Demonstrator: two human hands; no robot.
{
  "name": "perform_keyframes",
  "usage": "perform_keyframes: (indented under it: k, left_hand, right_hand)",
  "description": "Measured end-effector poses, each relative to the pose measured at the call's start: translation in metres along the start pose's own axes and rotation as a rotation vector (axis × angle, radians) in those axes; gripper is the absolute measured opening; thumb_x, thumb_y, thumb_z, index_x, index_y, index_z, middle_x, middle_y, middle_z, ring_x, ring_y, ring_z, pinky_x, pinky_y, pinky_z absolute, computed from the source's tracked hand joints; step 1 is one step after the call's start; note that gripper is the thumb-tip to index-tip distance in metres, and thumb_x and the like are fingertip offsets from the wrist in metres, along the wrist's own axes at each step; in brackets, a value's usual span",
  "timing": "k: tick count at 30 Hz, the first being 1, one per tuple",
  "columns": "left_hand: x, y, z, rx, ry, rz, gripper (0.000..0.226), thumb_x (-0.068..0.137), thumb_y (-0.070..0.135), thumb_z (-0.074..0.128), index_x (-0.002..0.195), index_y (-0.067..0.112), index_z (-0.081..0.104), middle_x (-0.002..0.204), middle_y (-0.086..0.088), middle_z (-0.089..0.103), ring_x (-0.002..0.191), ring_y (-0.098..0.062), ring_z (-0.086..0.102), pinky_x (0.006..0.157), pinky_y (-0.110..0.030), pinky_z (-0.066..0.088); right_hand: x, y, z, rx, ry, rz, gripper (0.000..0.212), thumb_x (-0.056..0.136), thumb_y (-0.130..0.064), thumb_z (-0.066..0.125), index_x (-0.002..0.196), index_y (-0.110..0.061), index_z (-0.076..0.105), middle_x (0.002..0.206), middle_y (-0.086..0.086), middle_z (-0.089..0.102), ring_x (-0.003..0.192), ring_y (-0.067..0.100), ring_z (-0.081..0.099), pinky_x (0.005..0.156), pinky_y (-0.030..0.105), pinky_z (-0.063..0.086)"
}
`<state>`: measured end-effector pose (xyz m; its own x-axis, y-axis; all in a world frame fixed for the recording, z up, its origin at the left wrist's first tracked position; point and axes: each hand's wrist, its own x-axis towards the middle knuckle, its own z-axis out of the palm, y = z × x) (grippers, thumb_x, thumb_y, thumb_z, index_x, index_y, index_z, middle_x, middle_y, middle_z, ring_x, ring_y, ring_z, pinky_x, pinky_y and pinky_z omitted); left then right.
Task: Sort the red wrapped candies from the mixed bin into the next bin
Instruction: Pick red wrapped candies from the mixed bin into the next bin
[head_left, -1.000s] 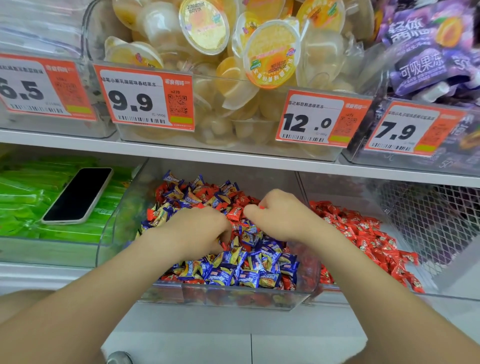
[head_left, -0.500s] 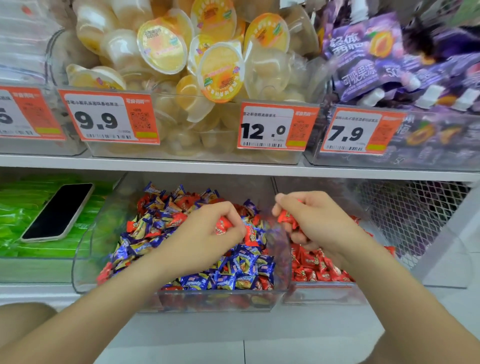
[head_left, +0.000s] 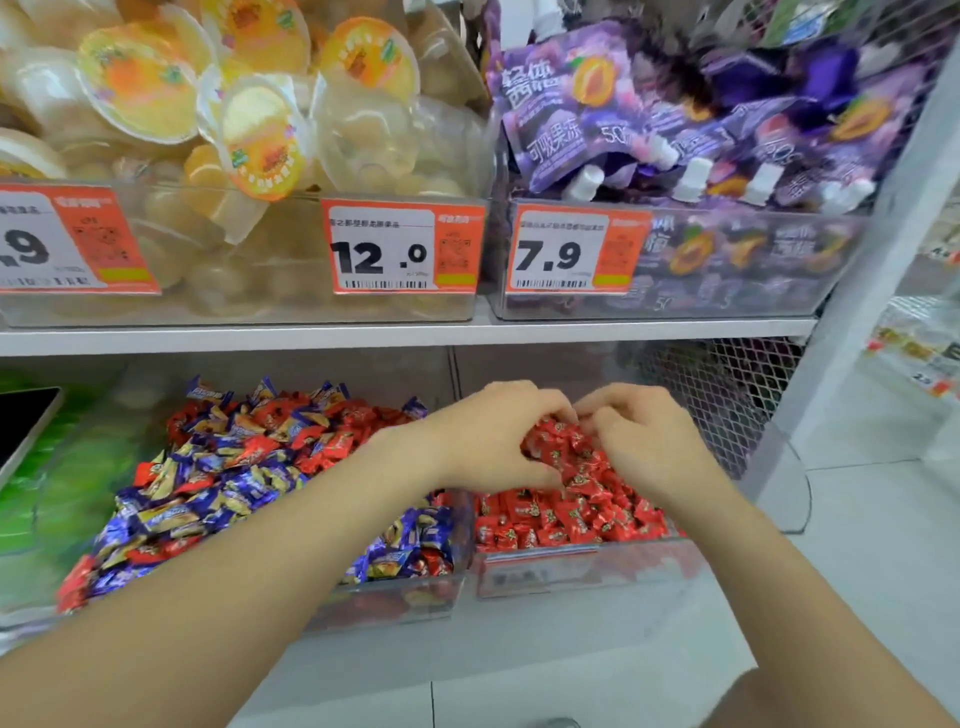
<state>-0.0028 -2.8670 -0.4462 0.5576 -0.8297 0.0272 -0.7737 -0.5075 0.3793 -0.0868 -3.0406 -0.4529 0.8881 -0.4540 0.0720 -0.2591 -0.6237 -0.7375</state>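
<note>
A clear mixed bin (head_left: 395, 608) on the lower shelf holds blue and red wrapped candies (head_left: 234, 467). To its right stands a clear bin (head_left: 582, 571) with a pile of red wrapped candies (head_left: 566, 514). Both hands are over the right bin. My left hand (head_left: 488, 441) and my right hand (head_left: 644, 441) curl their fingers around a cluster of red candies (head_left: 558, 447) between them, just above the pile.
A phone (head_left: 23, 426) lies on green packets at the far left. The upper shelf carries bins of jelly cups (head_left: 260, 130) and purple pouches (head_left: 675, 130), with price tags on their fronts. Wire mesh (head_left: 727, 395) backs the right bin. A white post (head_left: 883, 260) rises at right.
Both hands moved right from the mixed bin to over the red-candy bin, carrying red candies. The view also swung right.
</note>
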Motion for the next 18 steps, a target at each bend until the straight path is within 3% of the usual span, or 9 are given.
perform_keyframes:
  k: [2,4,7,9,11,13,16,18]
  left_hand:
    - [-0.013,-0.007,-0.006,-0.101,0.02,0.025,0.044,0.093,0.043,0.073,0.135,0.036,0.063,0.131,0.01,0.064,0.125,-0.008,0.056,0.11,-0.031,0.042]
    - [-0.036,-0.016,-0.013,-0.223,0.176,0.053,0.027,0.099,0.032,0.067,0.125,0.036,0.071,0.134,0.014,0.064,0.126,0.002,0.055,0.108,-0.019,0.039]
    - [-0.075,-0.041,-0.023,-0.301,0.359,-0.03,0.021,0.1,0.019,0.062,0.104,0.035,0.075,0.101,0.014,0.069,0.092,-0.001,0.064,0.08,-0.018,0.045]
    - [-0.099,-0.065,-0.027,-0.271,0.255,-0.164,0.021,0.1,0.018,0.061,0.097,0.035,0.073,0.084,0.01,0.07,0.072,-0.005,0.063,0.067,-0.022,0.047]
    - [-0.121,-0.083,-0.022,-0.241,0.089,-0.234,0.018,0.098,0.021,0.064,0.097,0.036,0.073,0.084,0.01,0.073,0.075,-0.007,0.067,0.068,-0.024,0.053]
    - [-0.136,-0.092,-0.012,-0.264,-0.011,-0.256,0.011,0.095,0.028,0.071,0.102,0.035,0.073,0.091,0.012,0.072,0.082,-0.007,0.067,0.071,-0.021,0.053]
    - [-0.138,-0.097,0.0,-0.101,-0.17,-0.221,0.042,0.088,0.058,0.074,0.125,0.039,0.062,0.108,0.02,0.061,0.094,-0.003,0.058,0.078,-0.019,0.046]
    - [-0.133,-0.1,0.006,0.051,-0.268,-0.22,0.06,0.086,0.068,0.07,0.137,0.042,0.051,0.121,0.016,0.055,0.11,-0.01,0.052,0.094,-0.031,0.046]
  right_hand:
    - [-0.002,-0.004,0.002,0.011,-0.021,0.003,0.027,0.093,-0.013,0.055,0.087,-0.027,0.077,0.077,-0.004,0.078,0.081,0.016,0.075,0.082,0.034,0.058]
    - [-0.006,-0.014,0.007,0.03,-0.095,-0.025,0.026,0.094,-0.011,0.053,0.085,-0.025,0.073,0.07,-0.002,0.077,0.07,0.018,0.075,0.074,0.036,0.06]
    - [-0.015,-0.039,0.016,0.054,-0.2,-0.142,0.03,0.092,-0.003,0.052,0.082,-0.023,0.072,0.07,0.001,0.077,0.066,0.021,0.073,0.072,0.042,0.062]
    - [-0.024,-0.061,0.028,0.062,-0.306,-0.268,0.031,0.088,-0.001,0.054,0.082,-0.025,0.073,0.074,0.003,0.077,0.069,0.024,0.073,0.075,0.045,0.063]
    - [-0.031,-0.079,0.048,-0.01,-0.43,-0.408,0.03,0.086,-0.002,0.057,0.087,-0.027,0.075,0.078,0.003,0.076,0.073,0.024,0.071,0.075,0.041,0.062]
    - [-0.033,-0.087,0.073,-0.297,-0.53,-0.559,0.03,0.087,-0.004,0.058,0.096,-0.029,0.074,0.083,-0.004,0.074,0.081,0.017,0.068,0.076,0.036,0.059]
    - [-0.031,-0.098,0.099,-0.794,-0.601,-0.641,0.032,0.084,-0.008,0.074,0.11,-0.025,0.068,0.106,0.002,0.063,0.092,0.026,0.064,0.071,0.037,0.053]
    - [-0.03,-0.105,0.112,-0.932,-0.671,-0.605,0.041,0.082,-0.008,0.081,0.119,-0.018,0.066,0.113,0.008,0.059,0.096,0.032,0.064,0.07,0.035,0.045]
